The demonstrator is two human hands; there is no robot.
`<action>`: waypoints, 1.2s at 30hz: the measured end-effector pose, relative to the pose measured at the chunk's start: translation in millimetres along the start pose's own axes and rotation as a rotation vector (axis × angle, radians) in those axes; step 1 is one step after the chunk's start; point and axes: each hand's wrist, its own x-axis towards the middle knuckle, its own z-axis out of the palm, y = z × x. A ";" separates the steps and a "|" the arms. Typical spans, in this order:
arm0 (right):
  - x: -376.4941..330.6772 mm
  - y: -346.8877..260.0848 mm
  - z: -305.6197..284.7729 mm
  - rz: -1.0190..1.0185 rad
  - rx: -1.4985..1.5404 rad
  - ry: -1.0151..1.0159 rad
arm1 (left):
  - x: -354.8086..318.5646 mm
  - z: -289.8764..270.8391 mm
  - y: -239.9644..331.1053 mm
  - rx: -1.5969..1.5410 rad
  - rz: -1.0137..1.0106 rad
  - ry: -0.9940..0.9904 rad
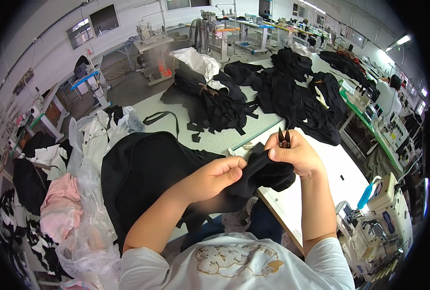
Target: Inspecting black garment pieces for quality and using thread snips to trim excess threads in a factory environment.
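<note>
A black cloth garment [145, 166] spreads across the near side of the table, and its right end is lifted between my hands. My left hand [215, 176] is closed, pinching a fold of it with thumb and forefinger. The cloth's bunched end is gripped by my right hand [294, 154], thumb on top. That hand also keeps a small pair of dark thread snips [284, 138], blades pointing up and away from me. The snips' handles are hidden in the palm. Their blades stand apart from the cloth.
Black cut pieces [219, 104] and more black garments [292, 92] lie in heaps farther back. A white sewing machine [374, 232] stands at the near right. Clear plastic bags [91, 203] and pink cloth [61, 205] crowd the left. A person [389, 96] sits at the far right.
</note>
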 end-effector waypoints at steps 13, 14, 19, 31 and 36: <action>-10.2 8.9 -17.1 0.041 -0.027 -0.097 | -4.0 -1.8 6.8 -0.024 0.045 0.070; -11.4 7.9 -17.3 0.050 -0.057 -0.121 | -5.5 -1.7 9.6 -0.056 0.018 0.066; -11.6 9.9 -22.7 0.033 -0.155 -0.289 | -20.2 -8.3 24.3 -0.100 -0.109 0.188; -24.5 8.9 -48.3 0.019 -0.126 -0.232 | -113.2 -39.4 39.5 -0.194 0.476 0.648; -20.9 10.0 -47.3 -0.006 -0.153 -0.250 | -140.4 -42.2 34.6 -0.214 0.505 0.736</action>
